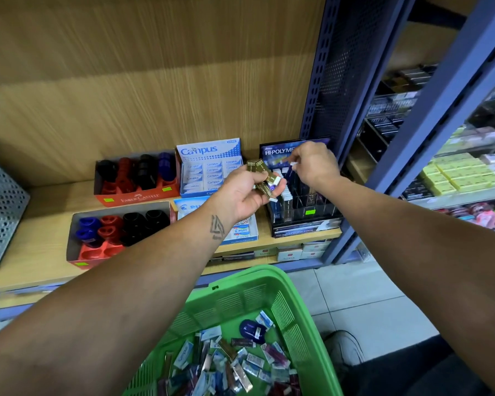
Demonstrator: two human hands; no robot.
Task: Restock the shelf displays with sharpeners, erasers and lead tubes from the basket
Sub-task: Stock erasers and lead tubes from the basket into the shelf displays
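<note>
A wood-grain shelf (40, 224) with a matching back panel carries the stock displays, bounded on the right by a blue perforated upright (340, 81). On the shelf stand two red sharpener trays (117, 238), partly filled with black, red and blue sharpeners; beside them a Campus eraser box (209, 170) and, in front of it, a Pilot eraser box (240, 230) partly hidden by the wrist. At the right end sits the dark Hi-Polymer lead display (303, 207) with divided slots.

The left hand (240, 195) grips a bundle of gold lead tubes (262, 175) with white caps, fingers curled round them, held just before the lead display. The right hand (312, 164) pinches a single tube with a white end (294, 166) above the display's slots.

Below, the green basket (240, 284) holds mixed lead tubes, wrapped erasers and one blue sharpener (252, 330).
</note>
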